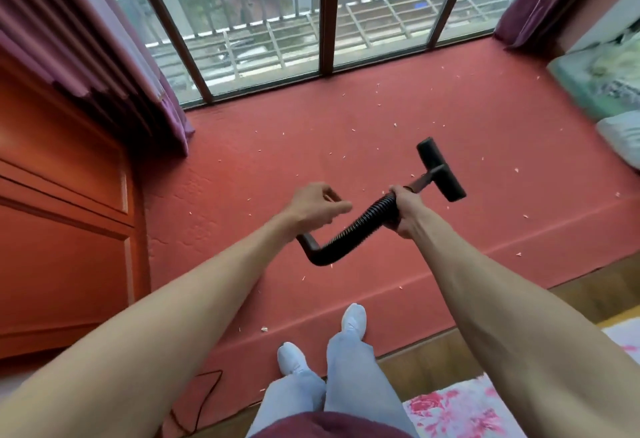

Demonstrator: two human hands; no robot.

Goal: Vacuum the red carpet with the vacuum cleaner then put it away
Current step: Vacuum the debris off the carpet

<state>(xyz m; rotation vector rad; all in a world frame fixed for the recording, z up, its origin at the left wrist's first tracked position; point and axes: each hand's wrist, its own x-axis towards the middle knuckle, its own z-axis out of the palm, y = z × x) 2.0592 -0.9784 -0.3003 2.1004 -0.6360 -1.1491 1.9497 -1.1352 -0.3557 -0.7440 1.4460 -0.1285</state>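
Clenching vacuum hose (356, 227) in right hand (403, 210), curling left hand (315, 205) on what cannot be told, barely starting on scrap-strewn red carpet (346, 118).

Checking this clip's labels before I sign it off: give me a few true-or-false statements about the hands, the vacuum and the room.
1. The right hand grips the black ribbed hose just behind the nozzle. True.
2. The red carpet is free of debris. False: small pale scraps lie scattered across it.
3. The curtains are drawn shut over the window. False: they hang at the sides and the glass is uncovered.
4. The person wears white shoes. True.
5. The orange-brown cabinet stands on the person's right. False: it is on their left.
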